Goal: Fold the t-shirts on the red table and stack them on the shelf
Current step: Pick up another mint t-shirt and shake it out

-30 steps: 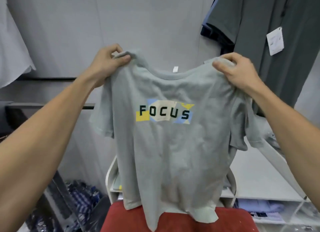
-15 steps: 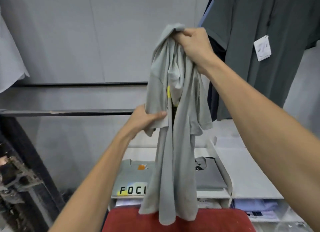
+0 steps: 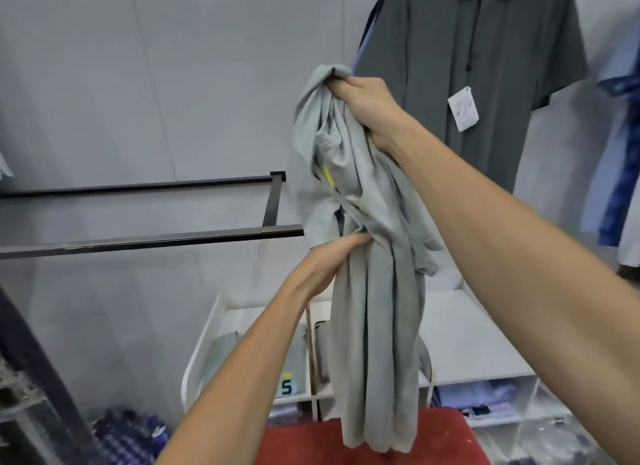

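The grey t-shirt [image 3: 374, 291] hangs bunched in the air above the red table [image 3: 374, 444], its hem just reaching the tabletop at six o'clock in the view. The right hand [image 3: 367, 107] grips the gathered shoulders and collar at about one o'clock, fingers curled tight round the cloth. The left hand [image 3: 329, 263], near the centre, lies against the shirt's middle on its nine o'clock side, fingers fairly straight and together, thumb pushed into the folds; whether it pinches cloth I cannot tell.

The shirt looks light, soft and wholly limp: it keeps no shape of its own, sags into vertical pleats and would likely slip through a loose hold. The best places to take it are probably the two shoulder seams or the side seams, spread well apart, so the body falls flat for folding.

Its long axis runs near vertical, collar end at twelve o'clock, hem at six, leaning a little toward one o'clock at the top. The print is mostly buried in the folds, with only a yellow scrap showing.

Behind, a white shelf [image 3: 467, 326] already holds a folded shirt [image 3: 291, 371]
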